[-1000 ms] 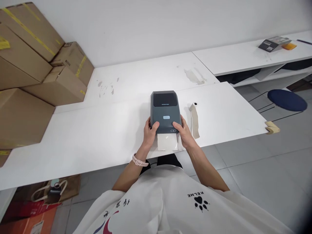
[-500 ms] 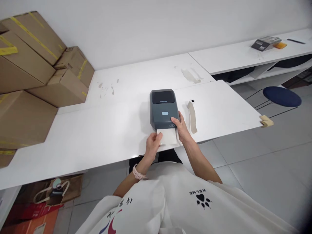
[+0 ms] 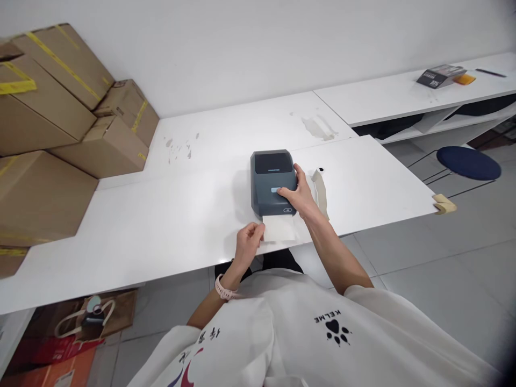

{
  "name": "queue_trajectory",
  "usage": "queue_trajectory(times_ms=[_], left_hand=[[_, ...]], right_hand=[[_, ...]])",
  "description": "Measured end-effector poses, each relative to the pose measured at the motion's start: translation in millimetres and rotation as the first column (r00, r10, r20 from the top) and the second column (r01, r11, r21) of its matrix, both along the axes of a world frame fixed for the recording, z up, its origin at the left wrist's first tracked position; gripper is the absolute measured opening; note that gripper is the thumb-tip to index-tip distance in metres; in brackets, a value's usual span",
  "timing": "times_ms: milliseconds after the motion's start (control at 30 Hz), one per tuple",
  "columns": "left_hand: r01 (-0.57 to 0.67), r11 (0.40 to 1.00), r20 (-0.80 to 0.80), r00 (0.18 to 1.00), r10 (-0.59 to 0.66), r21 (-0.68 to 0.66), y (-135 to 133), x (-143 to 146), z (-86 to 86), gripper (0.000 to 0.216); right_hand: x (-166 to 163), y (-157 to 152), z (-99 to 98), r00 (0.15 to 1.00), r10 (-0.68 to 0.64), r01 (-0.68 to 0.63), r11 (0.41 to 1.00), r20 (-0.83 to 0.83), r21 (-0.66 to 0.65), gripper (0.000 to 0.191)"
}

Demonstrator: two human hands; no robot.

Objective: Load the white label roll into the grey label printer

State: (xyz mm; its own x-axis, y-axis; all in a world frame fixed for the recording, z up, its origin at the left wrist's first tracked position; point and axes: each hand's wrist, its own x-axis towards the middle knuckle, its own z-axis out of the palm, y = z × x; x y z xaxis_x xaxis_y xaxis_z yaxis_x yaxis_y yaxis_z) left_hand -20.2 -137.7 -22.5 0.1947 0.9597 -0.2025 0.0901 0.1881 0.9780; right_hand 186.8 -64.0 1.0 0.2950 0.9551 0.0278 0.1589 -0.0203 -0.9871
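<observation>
A dark grey-green label printer (image 3: 272, 191) stands on the white table, with a strip of blank label paper (image 3: 279, 228) sticking out of its front. My left hand (image 3: 248, 244) is closed, its thumb and forefinger pinched at the paper's left edge. Against the printer's right side rest the fingers of my right hand (image 3: 301, 196), while its thumb lies on the pale blue button (image 3: 275, 190) on top. Just right of that hand lies a partly unrolled paper strip (image 3: 321, 193) with a small roll end, partly covered by my forearm.
Cardboard boxes (image 3: 52, 193) with yellow tape are stacked at the table's left. A foam corner guard (image 3: 445, 203) covers the table's right corner. A blue stool (image 3: 468, 163) stands beyond it. On the back right counter sits a dark box (image 3: 439, 76).
My right thumb has moved from the printer's front right corner up onto the button. My left hand has shifted slightly left, from over the paper to its edge.
</observation>
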Motion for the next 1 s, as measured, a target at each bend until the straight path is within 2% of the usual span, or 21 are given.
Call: queue_trajectory(times_ms=[100,167,300,400,567,633,733,867,1000], left_hand=[[-0.196,0.971,-0.008,0.980,0.199,0.136,11.7,0.6,7.7,0.031],[-0.250,0.946,-0.024,0.965,0.261,0.208,20.5,3.4,13.4,0.038],[-0.124,0.977,-0.047,0.990,0.134,0.173,34.2,9.7,18.1,0.063],[-0.057,0.983,-0.025,0.998,0.062,0.174,39.8,14.3,24.4,0.067],[0.001,0.969,0.047,0.999,-0.013,0.248,39.0,26.4,43.2,0.066],[-0.072,0.970,0.097,0.994,0.050,0.233,38.5,31.1,40.9,0.068],[-0.195,0.969,0.106,0.978,0.180,0.154,40.3,33.6,24.1,0.073],[-0.175,0.970,0.036,0.985,0.171,0.168,42.5,28.9,4.4,0.072],[-0.180,0.968,0.027,0.984,0.178,0.177,44.3,22.2,8.9,0.074]], right_hand=[[3.9,0.1,-4.3,1.000,0.013,-0.013,1.000,0.003,-0.009,0.110],[6.2,-8.9,-6.2,1.000,0.016,-0.016,1.000,-0.007,-0.027,0.109],[7.2,-41.6,-10.3,0.998,0.017,-0.019,0.999,-0.055,-0.046,0.089],[6.7,-59.0,-13.1,1.000,0.002,-0.003,0.998,-0.016,-0.061,0.077],[9.2,-59.8,-13.3,1.000,-0.010,0.010,1.000,-0.006,-0.009,0.072],[9.0,-58.9,-13.8,1.000,-0.017,0.017,1.000,-0.011,-0.009,0.072],[5.1,-60.3,-17.7,0.999,-0.008,0.007,1.000,-0.032,-0.002,0.075],[0.3,-61.8,-28.8,1.000,-0.003,0.004,0.999,-0.027,0.032,0.076],[3.4,-59.8,-34.8,0.996,0.018,-0.011,0.997,-0.088,0.073,0.071]])
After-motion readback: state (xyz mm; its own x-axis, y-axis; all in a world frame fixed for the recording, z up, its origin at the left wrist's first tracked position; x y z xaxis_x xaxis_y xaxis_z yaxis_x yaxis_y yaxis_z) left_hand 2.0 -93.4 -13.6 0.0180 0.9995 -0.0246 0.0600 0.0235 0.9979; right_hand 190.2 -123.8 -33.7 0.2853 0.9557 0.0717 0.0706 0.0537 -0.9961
